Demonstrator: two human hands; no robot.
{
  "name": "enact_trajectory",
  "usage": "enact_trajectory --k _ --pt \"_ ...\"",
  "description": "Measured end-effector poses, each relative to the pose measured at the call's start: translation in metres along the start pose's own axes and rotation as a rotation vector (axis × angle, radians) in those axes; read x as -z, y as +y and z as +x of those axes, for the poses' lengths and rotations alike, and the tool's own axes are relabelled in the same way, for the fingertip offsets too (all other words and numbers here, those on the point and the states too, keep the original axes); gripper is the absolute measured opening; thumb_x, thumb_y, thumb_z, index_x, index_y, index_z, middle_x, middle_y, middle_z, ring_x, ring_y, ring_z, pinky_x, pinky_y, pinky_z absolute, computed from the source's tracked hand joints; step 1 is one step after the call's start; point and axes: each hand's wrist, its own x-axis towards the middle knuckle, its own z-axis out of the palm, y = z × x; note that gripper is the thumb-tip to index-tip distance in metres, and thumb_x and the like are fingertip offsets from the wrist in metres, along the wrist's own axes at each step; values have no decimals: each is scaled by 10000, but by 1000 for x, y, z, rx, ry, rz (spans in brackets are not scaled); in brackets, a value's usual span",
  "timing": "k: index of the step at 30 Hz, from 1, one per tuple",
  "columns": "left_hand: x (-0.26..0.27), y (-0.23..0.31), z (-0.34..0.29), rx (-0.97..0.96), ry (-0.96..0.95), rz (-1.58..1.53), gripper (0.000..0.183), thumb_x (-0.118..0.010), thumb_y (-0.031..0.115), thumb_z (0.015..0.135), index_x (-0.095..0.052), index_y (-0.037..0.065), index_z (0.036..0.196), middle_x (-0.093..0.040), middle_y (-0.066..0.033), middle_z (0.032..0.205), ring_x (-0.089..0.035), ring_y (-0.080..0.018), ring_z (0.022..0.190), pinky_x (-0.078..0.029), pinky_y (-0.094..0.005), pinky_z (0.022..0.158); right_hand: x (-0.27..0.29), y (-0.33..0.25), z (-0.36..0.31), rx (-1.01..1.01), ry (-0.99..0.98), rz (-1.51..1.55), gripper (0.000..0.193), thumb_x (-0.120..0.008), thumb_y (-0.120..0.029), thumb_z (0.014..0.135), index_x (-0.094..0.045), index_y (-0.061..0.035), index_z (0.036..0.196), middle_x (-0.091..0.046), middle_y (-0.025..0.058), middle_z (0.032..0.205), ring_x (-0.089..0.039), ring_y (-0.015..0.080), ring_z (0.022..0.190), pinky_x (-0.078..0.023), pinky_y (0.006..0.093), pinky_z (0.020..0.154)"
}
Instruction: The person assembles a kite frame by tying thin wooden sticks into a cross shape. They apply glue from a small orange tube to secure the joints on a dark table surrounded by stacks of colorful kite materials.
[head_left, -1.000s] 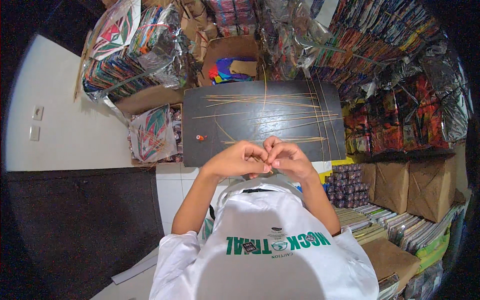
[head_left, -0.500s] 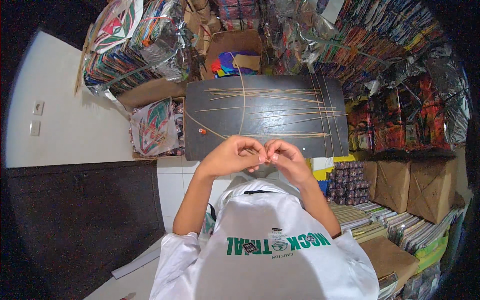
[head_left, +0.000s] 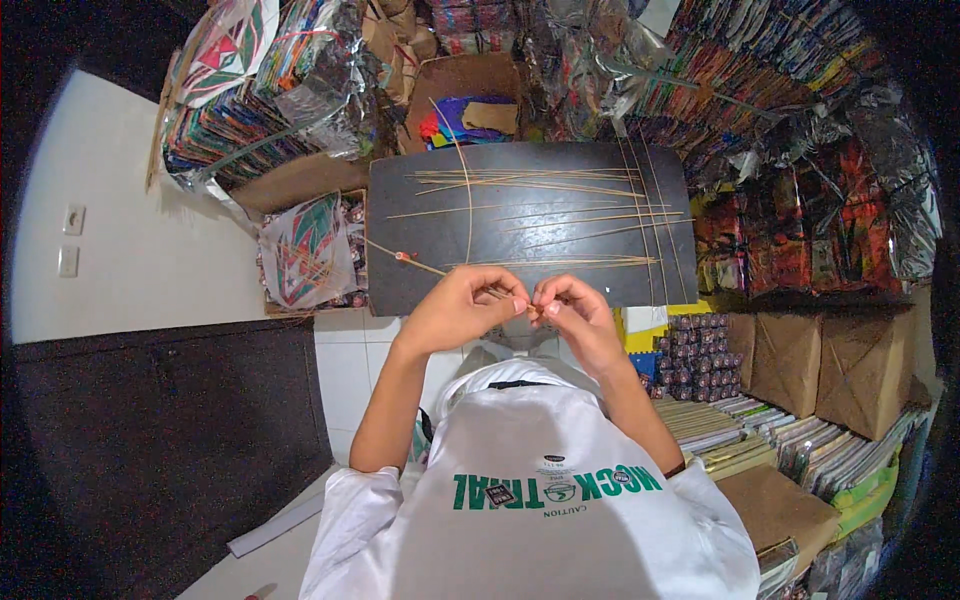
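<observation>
Both of my hands meet just off the table's near edge. My left hand (head_left: 468,312) is closed in a pinch on thin bamboo sticks. One of them, a curved bamboo stick (head_left: 466,180), rises from this hand across the table. Another bamboo stick (head_left: 427,265) slants out to the left, passing by a small orange-red spool (head_left: 402,257). My right hand (head_left: 580,318) is pinched close to the left fingertips, at the sticks' near ends. What joins there is small and mostly hidden by the fingers.
On the dark table (head_left: 420,290) lie several loose bamboo sticks (head_left: 560,190), mostly crosswise. A box with a printed kite-like sheet (head_left: 310,250) stands left. Behind is a cardboard box (head_left: 420,100) with coloured material. Wrapped stacks (head_left: 770,70) and brown parcels (head_left: 865,370) crowd the right.
The curved stick has swung left, its far end now over the box behind. The slanting stick has shifted toward the spool and now crosses it in view. Both hands stay pinched together.
</observation>
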Motion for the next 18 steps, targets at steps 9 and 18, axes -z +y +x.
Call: enact_trajectory --k 9,18 --pt "-4 1 -2 8 61 31 127 -691 103 970 -696 -18 1010 -717 -32 926 -674 -88 862 -553 -249 766 -2 1 -4 17 29 -30 109 -652 -143 994 -631 -45 1036 -657 46 1036 -662 150 955 -532 313 872" --pt "-7 -2 0 -31 76 48 137 -719 110 948 -734 -7 1016 -730 -38 935 -673 -95 850 -550 -258 766 1 4 -2 -15 80 -26 106 -638 -115 985 -600 -32 1039 -628 78 1036 -648 175 955 -537 335 857"
